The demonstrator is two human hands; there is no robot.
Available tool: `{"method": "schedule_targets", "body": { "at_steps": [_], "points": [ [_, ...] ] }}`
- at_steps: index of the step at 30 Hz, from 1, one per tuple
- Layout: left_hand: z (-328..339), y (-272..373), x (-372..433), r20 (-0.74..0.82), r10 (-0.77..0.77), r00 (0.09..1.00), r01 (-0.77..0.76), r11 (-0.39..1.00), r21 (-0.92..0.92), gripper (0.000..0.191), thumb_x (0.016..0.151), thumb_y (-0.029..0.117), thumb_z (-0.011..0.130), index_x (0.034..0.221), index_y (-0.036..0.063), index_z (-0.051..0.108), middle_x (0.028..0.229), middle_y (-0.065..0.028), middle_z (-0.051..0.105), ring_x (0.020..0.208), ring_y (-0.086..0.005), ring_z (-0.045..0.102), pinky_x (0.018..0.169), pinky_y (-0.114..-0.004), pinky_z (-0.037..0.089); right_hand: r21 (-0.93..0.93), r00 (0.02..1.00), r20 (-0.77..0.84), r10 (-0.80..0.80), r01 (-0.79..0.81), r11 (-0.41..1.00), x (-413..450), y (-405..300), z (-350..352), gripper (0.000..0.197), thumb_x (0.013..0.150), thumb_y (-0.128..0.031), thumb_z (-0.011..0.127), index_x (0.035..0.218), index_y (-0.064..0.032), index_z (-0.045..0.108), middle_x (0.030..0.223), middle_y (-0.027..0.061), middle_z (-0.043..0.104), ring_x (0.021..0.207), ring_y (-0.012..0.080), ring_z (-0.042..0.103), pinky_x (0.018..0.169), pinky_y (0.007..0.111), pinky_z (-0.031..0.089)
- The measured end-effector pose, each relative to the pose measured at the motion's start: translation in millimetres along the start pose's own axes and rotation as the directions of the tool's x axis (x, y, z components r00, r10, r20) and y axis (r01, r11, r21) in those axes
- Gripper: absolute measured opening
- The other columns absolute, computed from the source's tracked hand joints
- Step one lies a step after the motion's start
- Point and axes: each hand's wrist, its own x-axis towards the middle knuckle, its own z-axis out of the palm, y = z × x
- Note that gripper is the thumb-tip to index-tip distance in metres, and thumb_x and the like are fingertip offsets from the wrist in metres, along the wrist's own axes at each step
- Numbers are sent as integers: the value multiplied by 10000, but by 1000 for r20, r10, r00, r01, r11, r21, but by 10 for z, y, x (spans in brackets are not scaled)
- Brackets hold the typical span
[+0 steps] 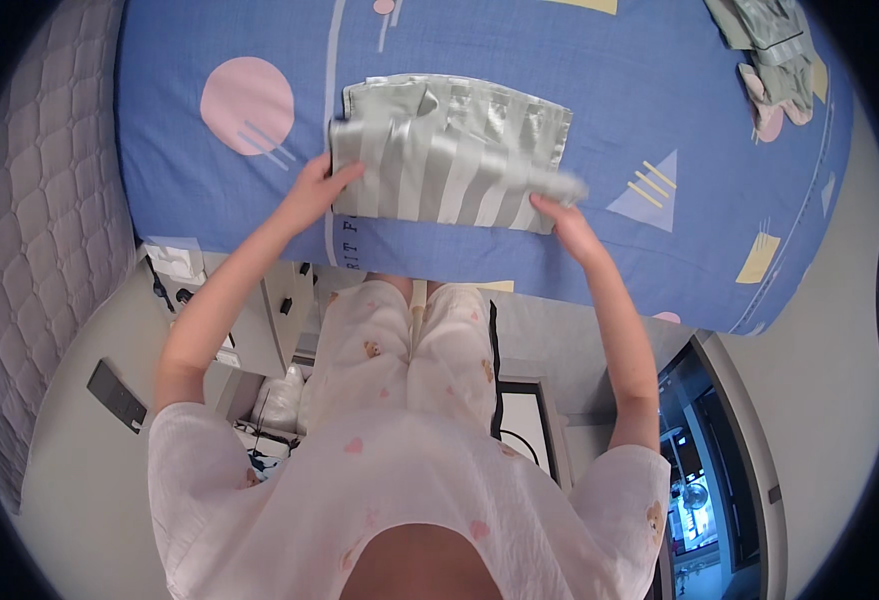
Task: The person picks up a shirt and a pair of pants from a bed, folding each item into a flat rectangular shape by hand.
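Note:
A pale grey-green striped satin garment (pixel 439 161) lies partly folded on a blue patterned bed sheet (pixel 484 259). Its near layer is doubled over and blurred along the upper edge, while the far layer rests flat on the bed. My left hand (pixel 323 187) grips the garment's left side, thumb on top and fingers hidden beneath. At the right near corner, my right hand (pixel 568 225) pinches the cloth, with its thumb along the fold.
Another grey-green satin garment (pixel 777 45) lies bunched at the bed's far right. Along the left runs a quilted padded headboard (pixel 42 187). A bedside cabinet (pixel 259 315) stands below the bed's left edge. At lower right is a window (pixel 698 480).

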Motion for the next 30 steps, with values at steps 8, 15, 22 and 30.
{"method": "schedule_targets", "body": {
  "at_steps": [8,15,22,30],
  "points": [
    [150,205,276,-261,26,965,-42,998,-54,295,733,216,532,912,-16,493,821,-38,534,724,-76,493,613,-202,391,263,969,-247,12,55,963,193,-273,87,428,708,-250,533,1021,24,437,939,96,508,840,154,487,731,249,367],
    [113,305,511,-388,133,912,-215,961,-176,240,740,232,538,812,6,504,733,-7,521,650,-43,467,556,-169,362,225,837,-516,-181,336,914,459,-313,103,295,728,-238,539,920,-16,509,830,33,528,782,108,478,672,226,371],
    [148,221,652,-412,116,904,-265,908,-326,191,769,198,497,717,14,489,629,21,479,555,-21,402,490,-175,327,156,707,-660,-253,458,875,565,-281,14,232,732,-224,538,835,-16,539,736,-6,511,679,71,452,620,208,363],
    [173,497,626,-321,859,399,-255,441,861,333,683,237,549,921,22,458,806,-83,511,773,-187,468,665,-294,369,-376,406,-751,-520,383,843,628,-376,66,270,711,-196,523,900,-7,484,841,69,475,761,153,435,681,265,349]
  ]
}}
